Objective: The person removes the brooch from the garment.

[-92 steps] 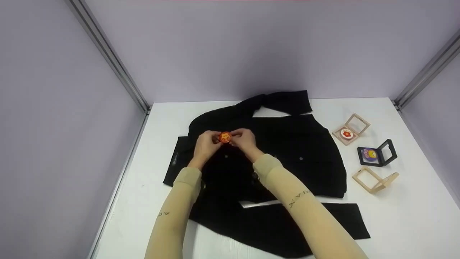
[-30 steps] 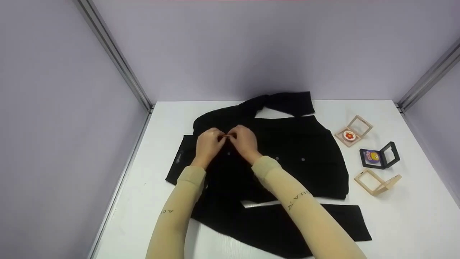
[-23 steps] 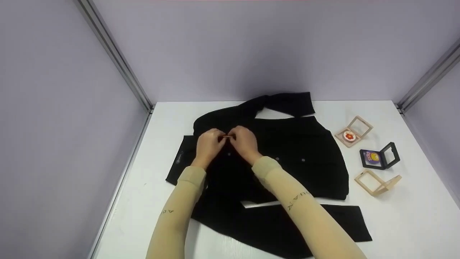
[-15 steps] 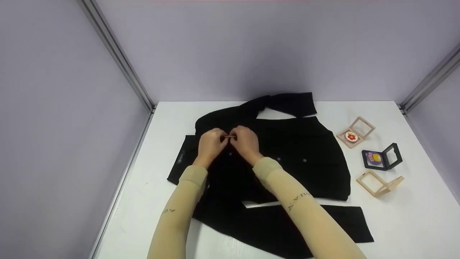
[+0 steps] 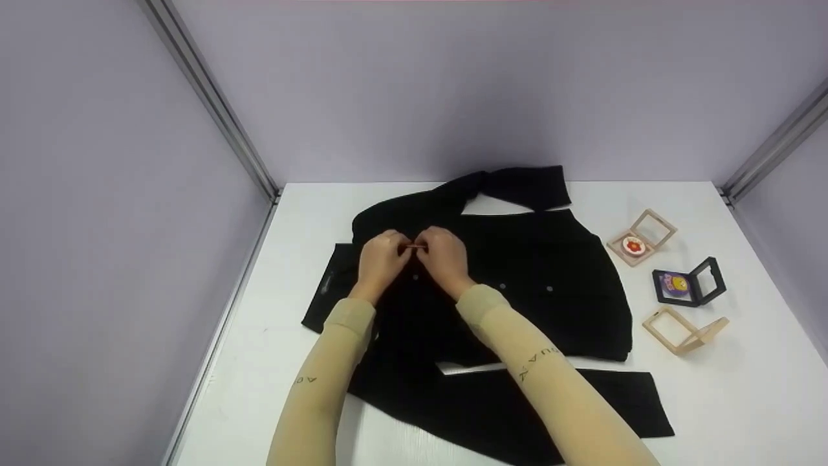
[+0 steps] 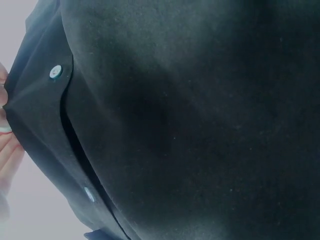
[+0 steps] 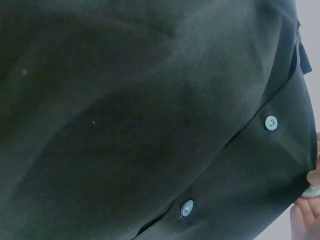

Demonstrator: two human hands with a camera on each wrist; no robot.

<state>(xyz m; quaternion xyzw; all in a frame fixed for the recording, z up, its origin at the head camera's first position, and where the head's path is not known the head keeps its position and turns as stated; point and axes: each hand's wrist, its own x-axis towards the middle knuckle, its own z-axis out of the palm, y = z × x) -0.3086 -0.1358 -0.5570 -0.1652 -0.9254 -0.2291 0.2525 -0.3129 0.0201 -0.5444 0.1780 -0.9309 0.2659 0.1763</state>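
Observation:
Near the left part of a black button-up shirt (image 5: 530, 249), my two hands meet over the cloth. Between them is a round badge (image 5: 417, 246), red-orange on its face in an earlier view and now seen only as a thin edge. My left hand (image 5: 381, 255) pinches its left side; my right hand (image 5: 444, 255) pinches its right side. In both wrist views the shirt cloth is drawn up to the fingertips, beside a pale bit of the badge's rim (image 7: 312, 191). The badge's back is hidden. White buttons (image 6: 56, 72) line the shirt front.
Along the right of the white table (image 5: 744, 388) stand three open display cases. A wooden case (image 5: 647, 249) holds a white badge with a red flower; a black case (image 5: 686, 301) holds a purple-and-yellow badge. Another wooden case (image 5: 676, 349) has nothing inside. Walls enclose the table.
About three seconds ago the badge's red-orange face was turned up to the head view; now it stands edge-on with both hands closer together. Over the last second the hands have hardly moved.

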